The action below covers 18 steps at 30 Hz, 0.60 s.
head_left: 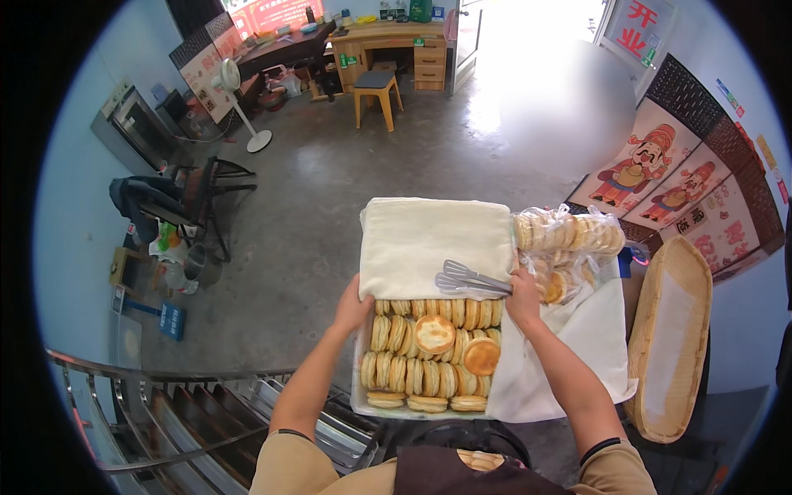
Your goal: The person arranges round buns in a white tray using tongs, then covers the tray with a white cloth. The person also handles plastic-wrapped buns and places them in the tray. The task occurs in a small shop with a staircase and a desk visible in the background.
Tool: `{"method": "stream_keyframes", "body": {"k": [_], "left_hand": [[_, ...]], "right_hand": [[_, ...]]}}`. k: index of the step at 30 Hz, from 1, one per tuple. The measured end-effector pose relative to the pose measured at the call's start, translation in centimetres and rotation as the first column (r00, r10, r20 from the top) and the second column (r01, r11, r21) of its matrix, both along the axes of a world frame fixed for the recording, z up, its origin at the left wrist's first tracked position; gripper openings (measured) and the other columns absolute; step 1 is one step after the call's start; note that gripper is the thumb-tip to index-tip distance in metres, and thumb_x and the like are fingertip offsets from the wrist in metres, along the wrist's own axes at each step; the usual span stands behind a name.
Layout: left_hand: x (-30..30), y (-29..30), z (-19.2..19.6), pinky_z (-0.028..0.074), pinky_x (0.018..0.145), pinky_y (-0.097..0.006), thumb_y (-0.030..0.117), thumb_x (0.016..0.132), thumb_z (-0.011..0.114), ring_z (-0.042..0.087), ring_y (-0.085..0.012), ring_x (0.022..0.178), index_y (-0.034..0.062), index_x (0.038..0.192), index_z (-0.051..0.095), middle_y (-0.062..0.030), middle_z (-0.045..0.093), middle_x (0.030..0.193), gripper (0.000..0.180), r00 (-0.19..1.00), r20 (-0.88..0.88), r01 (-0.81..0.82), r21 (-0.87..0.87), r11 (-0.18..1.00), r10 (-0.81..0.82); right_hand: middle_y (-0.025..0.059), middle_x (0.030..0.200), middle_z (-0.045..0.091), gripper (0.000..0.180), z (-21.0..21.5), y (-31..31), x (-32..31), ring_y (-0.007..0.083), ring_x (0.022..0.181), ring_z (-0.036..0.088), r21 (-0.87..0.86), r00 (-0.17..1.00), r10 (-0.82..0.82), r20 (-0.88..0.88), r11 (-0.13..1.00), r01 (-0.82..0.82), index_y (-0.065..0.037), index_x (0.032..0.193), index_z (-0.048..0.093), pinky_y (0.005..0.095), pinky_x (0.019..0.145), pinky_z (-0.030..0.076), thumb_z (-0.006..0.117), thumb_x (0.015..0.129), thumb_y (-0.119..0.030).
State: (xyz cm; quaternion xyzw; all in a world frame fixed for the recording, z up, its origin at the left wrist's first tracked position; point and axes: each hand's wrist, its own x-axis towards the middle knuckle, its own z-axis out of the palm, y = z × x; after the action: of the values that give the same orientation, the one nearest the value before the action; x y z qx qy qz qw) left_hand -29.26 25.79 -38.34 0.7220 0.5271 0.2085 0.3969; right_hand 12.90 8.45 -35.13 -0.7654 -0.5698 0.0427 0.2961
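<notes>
A white box (355, 403) holds rows of round, flat filled buns (431, 378), with a few browned ones lying face up on top. A cream cloth (436, 239) covers the far left part of the box. At the left side, my left hand (354, 307) is closed on the near corner of this cloth. My right hand (523, 295) is closed around the handle end of grey tongs (470, 277), beside the cloth's right edge. The tongs' slotted heads point left over the cloth. Whether the right fingers also pinch the cloth is hidden.
More buns in clear plastic bags (569, 233) fill the far right, beside a second white cloth (569, 363). A long woven basket (672, 338) stands right. Metal racks (214, 421) are at lower left. Farther off are a stool (377, 87), fan (247, 107), chair (206, 194) and desk (388, 35).
</notes>
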Motion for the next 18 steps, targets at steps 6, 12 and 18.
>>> {"method": "stream_keyframes", "body": {"k": [6,12,18], "left_hand": [[1.0,0.4,-2.0,0.045,0.117,-0.041,0.01,0.1,0.065,0.058,-0.0323,0.143,0.0058,0.166,0.041,-0.0202,0.062,0.154,0.07,0.971,0.237,-0.002,-0.105,0.994,0.028],[0.9,1.0,-3.1,0.043,0.119,-0.036,0.006,0.098,0.064,0.056,-0.0282,0.145,-0.0013,0.166,0.039,-0.0198,0.058,0.158,0.073,0.958,0.284,0.039,-0.222,0.974,0.026],[1.3,1.4,-2.6,0.043,0.118,-0.037,0.005,0.102,0.058,0.056,-0.0276,0.143,-0.0014,0.166,0.039,-0.0188,0.057,0.158,0.067,0.927,0.374,0.084,-0.185,0.979,-0.009]], "right_hand": [[0.0218,0.127,0.072,0.018,-1.1,-1.9,1.1,0.0445,0.121,0.064,0.114,0.973,-0.07,-0.219,0.989,0.097,0.003,0.09,0.062,0.0462,0.103,0.053,0.066,0.076,0.014],[0.0251,0.137,0.069,0.017,-4.3,-3.4,0.7,0.0464,0.128,0.063,0.184,0.935,-0.186,-0.301,0.951,0.248,0.003,0.09,0.057,0.0454,0.106,0.051,0.067,0.078,0.012],[0.0257,0.139,0.067,0.022,-3.0,-3.1,0.0,0.0476,0.13,0.06,0.17,0.888,-0.207,-0.41,0.94,0.297,0.001,0.086,0.052,0.0447,0.106,0.05,0.067,0.075,0.013]]}}
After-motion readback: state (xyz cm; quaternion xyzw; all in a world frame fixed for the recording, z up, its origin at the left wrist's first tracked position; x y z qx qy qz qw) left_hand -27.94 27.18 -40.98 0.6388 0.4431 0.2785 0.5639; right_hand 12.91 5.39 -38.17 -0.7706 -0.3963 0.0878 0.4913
